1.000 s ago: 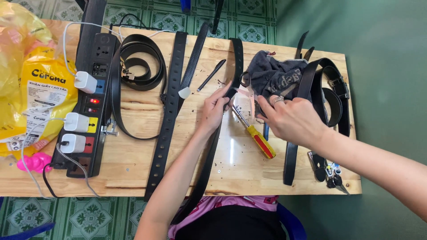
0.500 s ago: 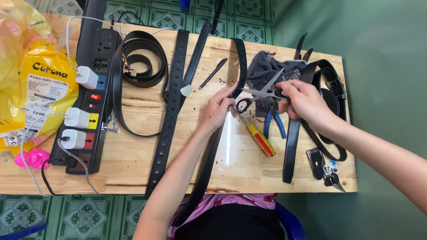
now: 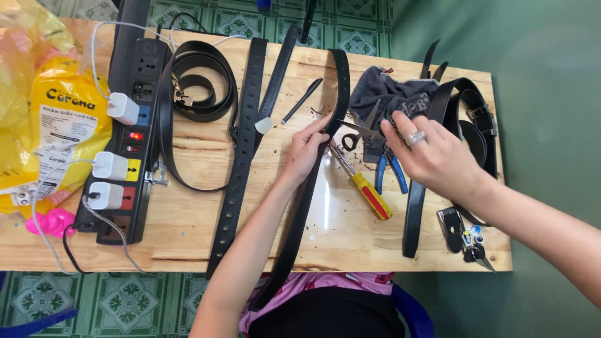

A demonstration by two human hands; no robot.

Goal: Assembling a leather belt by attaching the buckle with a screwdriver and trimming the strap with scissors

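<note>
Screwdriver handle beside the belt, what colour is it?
Yellow with red stripes, seen in the head view.

left hand [image 3: 308, 147] pinching, right hand [image 3: 432, 156] curled, palm down

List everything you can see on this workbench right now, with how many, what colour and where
wooden table: one, pale wood, fills the view
belt: one, black, down the middle, under the left hand
other belts: several, black, flat at centre-left, coiled at back left and far right
scissors: one pair, metal, at the right hand's fingertips
screwdriver: one, yellow and red handle, centre
pliers: one pair, blue handles, under the right hand
cloth: one, dark grey, back right
pen: one, black, back centre
power strip: one, black, left, three white chargers
bag: one, yellow, far left
keys: one bunch, front right
left hand: on the belt
right hand: ringed, at the scissors
</note>
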